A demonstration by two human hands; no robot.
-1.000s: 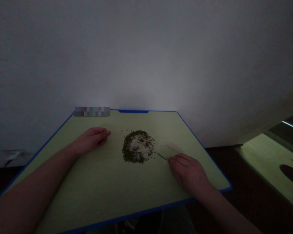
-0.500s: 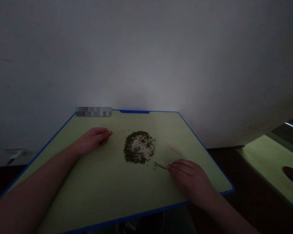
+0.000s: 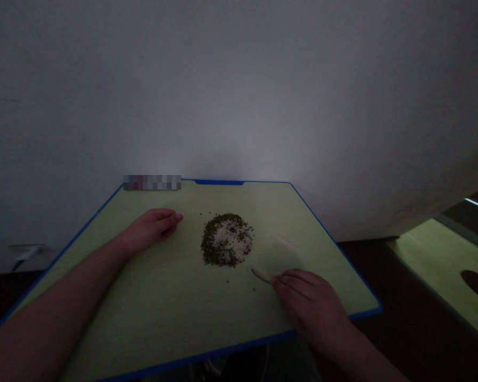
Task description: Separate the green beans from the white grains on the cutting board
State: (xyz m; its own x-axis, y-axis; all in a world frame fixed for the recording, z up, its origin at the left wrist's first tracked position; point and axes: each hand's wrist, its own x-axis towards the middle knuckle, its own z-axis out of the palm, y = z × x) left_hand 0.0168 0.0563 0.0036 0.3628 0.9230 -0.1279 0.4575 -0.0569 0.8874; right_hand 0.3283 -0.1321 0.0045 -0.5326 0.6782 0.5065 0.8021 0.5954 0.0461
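Observation:
A heap of small green beans mixed with pale grains like rice [image 3: 228, 240] lies in the middle of the pale yellow-green tabletop [image 3: 175, 313]. My right hand [image 3: 308, 300] is closed on the end of a thin, slightly curved tool [image 3: 261, 277]. Its exact kind is too dim to tell. The tool's free tip points left, just off the heap's near right side, apart from it. Two single beans [image 3: 254, 289] sit in front of the heap. My left hand [image 3: 155, 228] rests on the table left of the heap, fingers curled, with nothing visible in them.
A faint scatter of pale grains [image 3: 286, 242] lies right of the heap. A blurred-out flat object [image 3: 152, 183] stands at the table's back left corner. Blue edging [image 3: 219, 182] runs round the table, which meets a grey wall [image 3: 239, 95]. Another light surface [image 3: 442, 265] is at right.
My right hand has drawn the tool toward me, away from the heap. Two beans now lie separate in front of it. My left hand has stayed in place.

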